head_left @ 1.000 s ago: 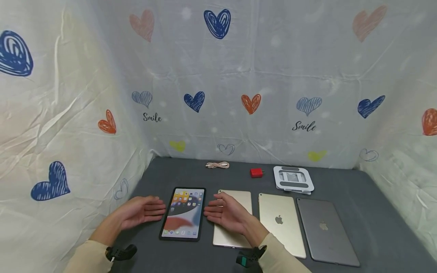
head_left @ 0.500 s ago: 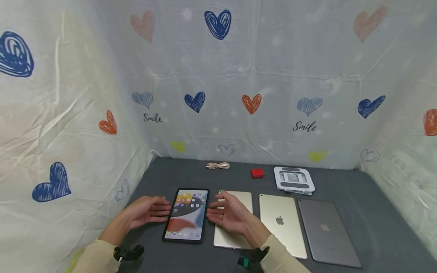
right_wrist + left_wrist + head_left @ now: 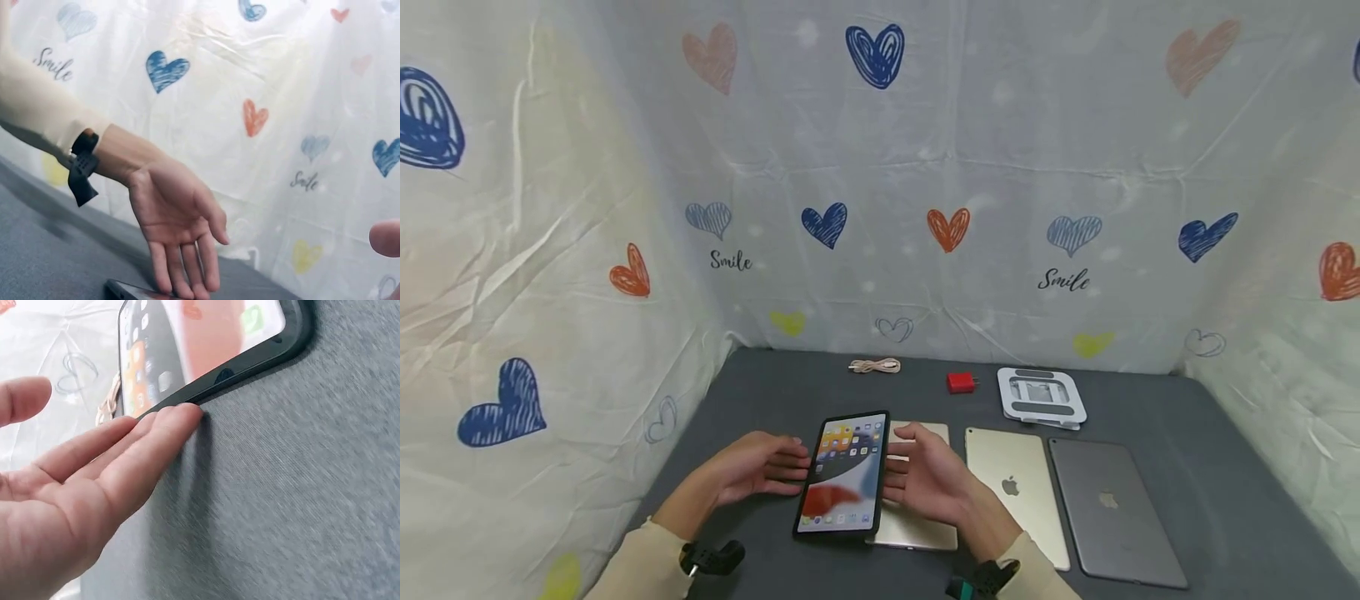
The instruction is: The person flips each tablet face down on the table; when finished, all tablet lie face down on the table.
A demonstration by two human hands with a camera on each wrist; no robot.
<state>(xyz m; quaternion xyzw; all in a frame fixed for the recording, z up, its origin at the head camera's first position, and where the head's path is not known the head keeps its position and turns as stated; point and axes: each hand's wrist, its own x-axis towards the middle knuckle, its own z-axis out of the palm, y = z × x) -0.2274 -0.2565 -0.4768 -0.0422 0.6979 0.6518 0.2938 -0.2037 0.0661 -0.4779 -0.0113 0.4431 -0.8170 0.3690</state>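
Note:
A tablet in a black case, its screen lit with app icons, sits between the two hands. Straight fingers of the left hand touch its left edge, and the left wrist view shows those fingertips against the case's side. At the tablet's right edge is the right hand, palm turned inward, its fingertips partly hidden behind the case. The right wrist view catches only a thumb of that hand. In the head view the tablet overlaps a gold tablet, which lies flat on the table.
To the right lie a second gold tablet and a grey tablet, backs up. A coiled cable, a red charger plug and a folded white stand line the back. Heart-printed cloth encloses the table.
The black-cased tablet and the left hand have moved right, and the tablet now overlaps the nearest gold tablet in view. The right hand has shifted slightly right too.

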